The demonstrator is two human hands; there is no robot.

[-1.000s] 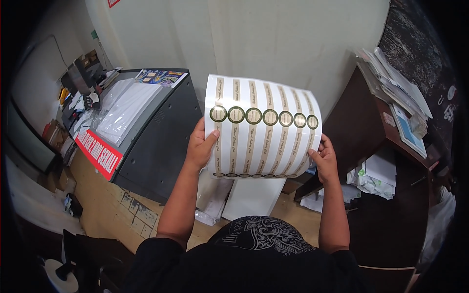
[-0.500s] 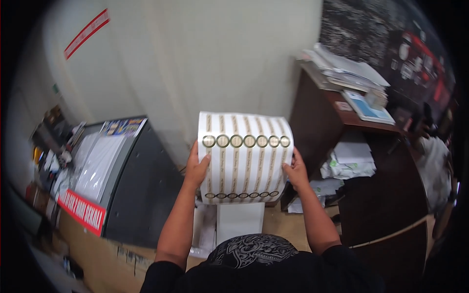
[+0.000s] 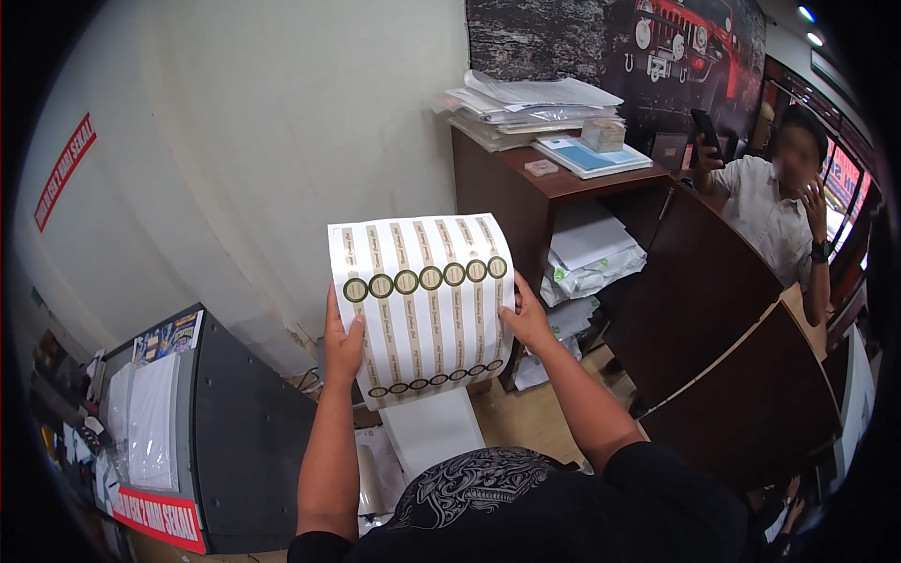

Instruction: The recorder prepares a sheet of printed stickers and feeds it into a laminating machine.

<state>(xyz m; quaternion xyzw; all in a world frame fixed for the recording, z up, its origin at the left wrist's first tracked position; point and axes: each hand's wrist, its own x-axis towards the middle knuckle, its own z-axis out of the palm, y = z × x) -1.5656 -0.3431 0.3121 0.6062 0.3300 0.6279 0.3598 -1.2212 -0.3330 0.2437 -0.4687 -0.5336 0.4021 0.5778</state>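
Label sheet (image 3: 421,314) held aloft between both hands. Left hand (image 3: 343,349): fingers grasping left edge; right hand (image 3: 529,324): fingers grasping right edge. Strips (image 3: 435,325) run fore-aft; sheet bowed, long axis unclear. Neither hand nearer.

You have two bare hands, one left hand (image 3: 344,347) and one right hand (image 3: 528,321), on one printed sheet (image 3: 432,324). On its visible side you can count seven beige strips (image 3: 410,317) and fourteen round labels (image 3: 430,277), in two rows of seven. Around you are one grey cabinet (image 3: 249,441), one brown cabinet (image 3: 591,186), and two red banners (image 3: 64,174), one on the wall and one on the grey cabinet. Facing you, one co-worker (image 3: 755,199) has one phone (image 3: 706,133) and one wristwatch (image 3: 820,251). The stacked papers (image 3: 526,111) overlap too much for you to count.
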